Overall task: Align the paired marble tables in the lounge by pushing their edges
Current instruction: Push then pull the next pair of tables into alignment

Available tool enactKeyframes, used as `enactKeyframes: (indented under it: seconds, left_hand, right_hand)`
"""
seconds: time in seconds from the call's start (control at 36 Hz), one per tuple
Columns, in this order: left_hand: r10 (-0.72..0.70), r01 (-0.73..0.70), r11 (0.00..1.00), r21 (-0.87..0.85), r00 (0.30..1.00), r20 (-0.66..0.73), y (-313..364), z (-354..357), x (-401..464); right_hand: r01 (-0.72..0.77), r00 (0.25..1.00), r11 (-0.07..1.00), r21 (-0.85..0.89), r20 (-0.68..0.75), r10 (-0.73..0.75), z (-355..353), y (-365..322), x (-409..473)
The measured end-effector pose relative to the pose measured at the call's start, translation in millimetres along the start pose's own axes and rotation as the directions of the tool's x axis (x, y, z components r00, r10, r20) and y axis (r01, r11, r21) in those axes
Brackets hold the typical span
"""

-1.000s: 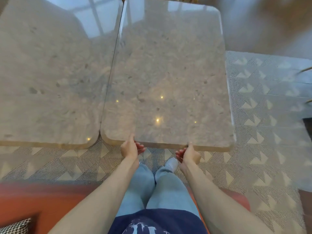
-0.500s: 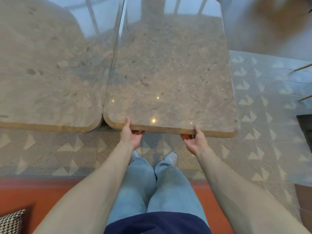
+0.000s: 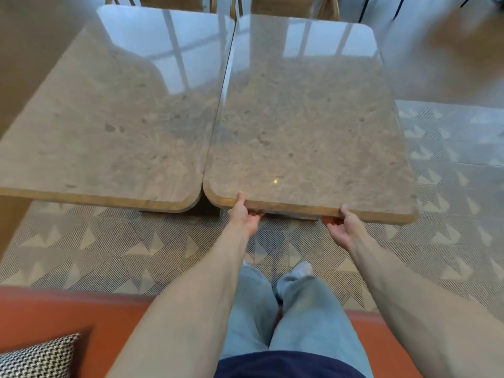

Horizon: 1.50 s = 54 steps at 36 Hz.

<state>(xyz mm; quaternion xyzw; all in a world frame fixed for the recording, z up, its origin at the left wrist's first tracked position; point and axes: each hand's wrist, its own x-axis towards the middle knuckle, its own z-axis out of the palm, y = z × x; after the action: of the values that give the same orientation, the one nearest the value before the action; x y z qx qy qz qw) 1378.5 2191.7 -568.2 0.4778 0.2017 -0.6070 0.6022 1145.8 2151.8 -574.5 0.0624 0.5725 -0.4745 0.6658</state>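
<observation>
Two glossy beige marble tables stand side by side on a patterned rug. The left table [image 3: 114,126] and the right table [image 3: 308,124] meet along a narrow seam; the right one's near edge lies slightly closer to me than the left one's. My left hand [image 3: 244,215] grips the right table's near edge close to its left corner, thumb on top, fingers curled underneath. My right hand [image 3: 345,225] grips the same edge further right, thumb on top and fingers under the slab.
I sit on an orange sofa [image 3: 54,315] with a black-and-white cushion [image 3: 38,356] at the lower left. My jeans-clad legs [image 3: 275,309] reach toward the tables. Chairs [image 3: 289,6] stand beyond the far edges. The geometric rug [image 3: 450,214] spreads to the right.
The right table has slid away from me, and both arms have stretched out with it. Its near edge now lies closer to level with the left table's edge.
</observation>
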Motion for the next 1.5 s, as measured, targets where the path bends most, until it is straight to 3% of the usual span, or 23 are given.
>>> enactKeyframes:
  seconds: [0.78, 0.86, 0.92, 0.97, 1.03, 1.08, 1.11, 1.17, 1.25, 1.39, 1.5]
  left_hand:
    - [-0.06, 0.059, 0.998, 0.026, 0.997, 0.043, -0.8, -12.3, -6.8]
    - [-0.108, 0.106, 0.993, 0.048, 0.993, 0.052, 1.6, -9.1, -9.4]
    - [-0.125, 0.12, 0.984, 0.131, 0.992, 0.03, 5.9, -10.5, -10.2]
    - [-0.109, 0.107, 0.916, 0.386, 0.994, -0.018, 18.8, -15.6, -12.6]
    - [-0.079, 0.095, 0.67, 0.736, 0.995, -0.056, 43.7, -23.3, -16.9]
    - [-0.034, 0.058, 0.403, 0.913, 0.998, -0.048, 75.8, -23.9, -19.2]
    - [-0.005, 0.042, 0.352, 0.935, 0.999, -0.043, 91.9, -19.1, -18.9]
    - [0.036, 0.026, 0.381, 0.924, 0.998, -0.043, 125.9, 0.2, -21.0]
    - [0.132, -0.118, 0.492, 0.863, 0.989, 0.06, 171.7, 35.0, -36.1]
    - [0.397, -0.456, 0.597, 0.66, 0.883, 0.251, 246.6, 66.5, -79.6]
    - [0.657, -0.68, 0.58, 0.449, 0.716, 0.235, 291.2, 60.8, -113.5]
  right_hand:
    - [-0.04, 0.998, 0.998, 0.058, -0.04, 0.042, -7.0, 1.5, -0.4]
    - [-0.073, 0.996, 0.997, 0.021, -0.045, 0.074, -3.2, -5.9, -1.8]
    - [-0.131, 0.991, 0.981, -0.144, -0.058, 0.123, -2.7, -15.8, -4.6]
    - [-0.197, 0.98, 0.822, -0.534, -0.117, 0.16, -2.4, -33.0, -11.5]
    - [-0.263, 0.957, 0.459, -0.849, -0.168, 0.239, 4.9, -53.0, -21.4]
    - [-0.249, 0.933, 0.192, -0.949, -0.181, 0.31, 27.2, -69.8, -28.6]
    - [-0.211, 0.941, 0.147, -0.966, -0.161, 0.297, 43.6, -75.5, -29.2]
    - [-0.084, 0.979, 0.15, -0.985, -0.053, 0.196, 88.2, -79.7, -28.3]
    - [0.15, 0.971, 0.329, -0.932, 0.201, 0.128, 166.9, -65.8, -36.1]
    - [0.426, 0.839, 0.498, -0.755, 0.536, 0.096, 294.8, -15.6, -81.9]
    - [0.543, 0.694, 0.538, -0.644, 0.706, 0.145, 348.9, 24.7, -130.5]
